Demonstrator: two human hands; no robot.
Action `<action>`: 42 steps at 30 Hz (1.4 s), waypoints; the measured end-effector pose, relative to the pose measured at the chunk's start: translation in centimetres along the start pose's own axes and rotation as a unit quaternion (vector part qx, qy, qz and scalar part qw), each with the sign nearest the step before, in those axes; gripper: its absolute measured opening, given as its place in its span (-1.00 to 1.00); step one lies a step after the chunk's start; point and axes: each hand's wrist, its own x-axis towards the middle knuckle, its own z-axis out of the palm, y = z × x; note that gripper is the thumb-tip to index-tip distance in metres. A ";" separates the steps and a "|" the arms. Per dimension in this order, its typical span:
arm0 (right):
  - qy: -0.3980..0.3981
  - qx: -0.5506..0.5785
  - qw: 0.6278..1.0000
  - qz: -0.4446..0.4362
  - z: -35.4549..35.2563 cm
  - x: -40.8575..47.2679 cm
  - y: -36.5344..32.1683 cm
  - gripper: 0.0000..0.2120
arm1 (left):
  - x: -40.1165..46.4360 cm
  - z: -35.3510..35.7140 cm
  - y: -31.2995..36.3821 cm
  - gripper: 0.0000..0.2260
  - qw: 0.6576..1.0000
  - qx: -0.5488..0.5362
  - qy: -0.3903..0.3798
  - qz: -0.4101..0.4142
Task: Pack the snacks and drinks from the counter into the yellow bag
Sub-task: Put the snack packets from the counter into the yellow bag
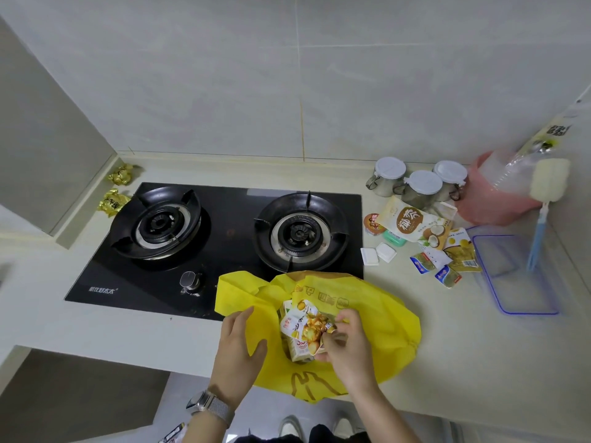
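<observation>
Yellow bag (377, 318): matt soft fabric, looks non-woven, creased. Snack packets (307, 324) in it: glossy printed foil/plastic, crinkled. Hob (224, 219): glossy black glass top, burner rings dull dark metal, knob (189, 279) brushed metal. Counter (96, 327): smooth pale stone-like, low sheen. Jars (415, 187): clear glass, white plastic lids. Watch strap (214, 410): metal mesh. Gold wrappers (120, 174): shiny foil.

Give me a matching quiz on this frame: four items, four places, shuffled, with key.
Items:
1. gold packets
2. jars
3. coconut pouch
4. snack pack

Places:
A. back right, by the wall
B. right of the stove, in front of the jars
C. in the right hand, over the yellow bag
D. left of the stove

Pairs: 1-D, 2-A, 3-B, 4-C
</observation>
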 end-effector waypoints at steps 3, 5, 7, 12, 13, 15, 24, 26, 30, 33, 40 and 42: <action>-0.024 0.008 1.000 0.001 0.6 -0.4 0.1 -0.78 | -0.1 0.1 0.2 -0.47 1.000 0.000 -0.001 0.012; -0.047 0.015 0.999 0.017 0.9 -0.3 0.3 -0.79 | -0.1 0.1 0.2 -0.48 1.000 0.000 -0.002 0.016; -0.068 -0.016 0.997 0.028 0.9 -0.5 0.2 -0.78 | -0.1 0.1 0.2 -0.47 1.000 -0.001 -0.001 0.019; -0.066 -0.163 0.984 -0.009 0.6 -0.8 0.2 -0.66 | 0.1 0.3 0.7 -0.47 1.000 0.001 -0.010 0.019; -0.071 -0.207 0.975 -0.028 0.3 -0.8 0.2 -0.64 | 0.1 0.3 0.8 -0.47 1.000 0.001 -0.011 0.021; -0.097 -0.215 0.971 -0.030 -0.3 -1.0 -0.2 -0.63 | 0.2 0.4 1.0 -0.47 1.000 0.002 -0.013 0.023; 0.039 0.044 0.995 -0.077 -10.8 2.0 -4.1 -0.76 | 1.0 1.1 2.9 -0.47 0.999 -0.002 -0.023 0.033; 0.146 0.014 0.984 -0.097 -13.8 4.5 -3.7 -0.76 | 1.1 1.3 3.2 -0.48 0.999 -0.004 -0.023 0.038; 0.203 -0.194 0.958 -0.060 -17.8 9.7 -1.4 -0.67 | 1.3 1.7 3.8 -0.47 0.999 0.000 -0.027 0.038; 0.166 -0.329 0.926 -0.077 -19.0 12.0 0.3 -0.57 | 1.4 1.8 3.9 -0.45 0.999 0.005 -0.028 0.024; 0.119 -0.458 0.879 -0.060 -20.2 16.1 2.8 -0.37 | 1.8 1.9 4.3 -0.44 1.000 0.011 -0.016 -0.014; 0.116 -0.461 0.878 -0.052 -20.2 17.0 2.8 -0.35 | 1.9 2.0 4.3 -0.44 1.000 0.011 -0.014 -0.026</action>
